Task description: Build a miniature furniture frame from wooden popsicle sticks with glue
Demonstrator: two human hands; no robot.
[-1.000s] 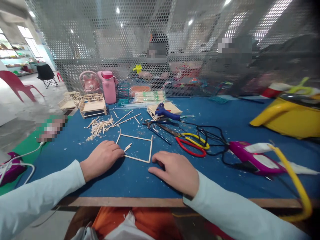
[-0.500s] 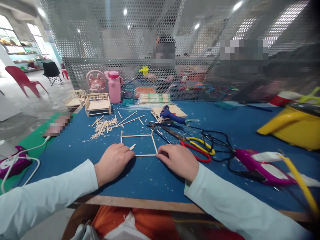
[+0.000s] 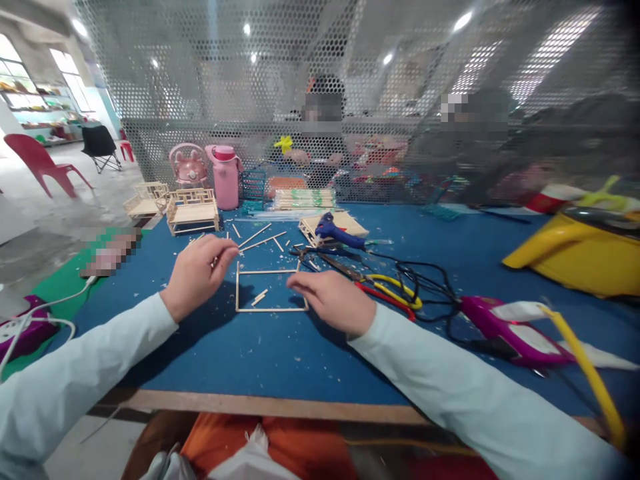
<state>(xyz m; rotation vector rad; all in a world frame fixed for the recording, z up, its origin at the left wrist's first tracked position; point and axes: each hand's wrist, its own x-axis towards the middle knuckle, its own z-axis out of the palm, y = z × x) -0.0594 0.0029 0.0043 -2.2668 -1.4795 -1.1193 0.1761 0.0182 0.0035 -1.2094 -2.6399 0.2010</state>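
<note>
A rectangular frame of thin wooden sticks point(image 3: 270, 310) lies flat on the blue tabletop point(image 3: 240, 360), with short stick pieces point(image 3: 260, 297) inside it. My left hand point(image 3: 200, 273) is raised at the frame's upper left, fingers bent and thumb apart, nothing visible in them. Behind it the pile of cut sticks is mostly hidden. Over the frame's right side my right hand point(image 3: 335, 300) hovers, fingers stretched leftward and seemingly holding nothing; it covers part of that side. Loose sticks point(image 3: 261, 241) lie just beyond the frame.
Scissors point(image 3: 395, 285), pliers point(image 3: 340, 268) and a blue glue gun point(image 3: 340, 232) lie right of centre. Small stick-built furniture point(image 3: 194, 212) and a pink bottle point(image 3: 227, 177) stand at the back left. A purple power strip point(image 3: 520, 333) and yellow container point(image 3: 575, 250) are right. Mesh point(image 3: 240, 87) rises behind.
My left hand has left the frame's near edge and moved up and left toward the stick pile. My right hand has let go of the near right corner and shifted slightly up-left.
</note>
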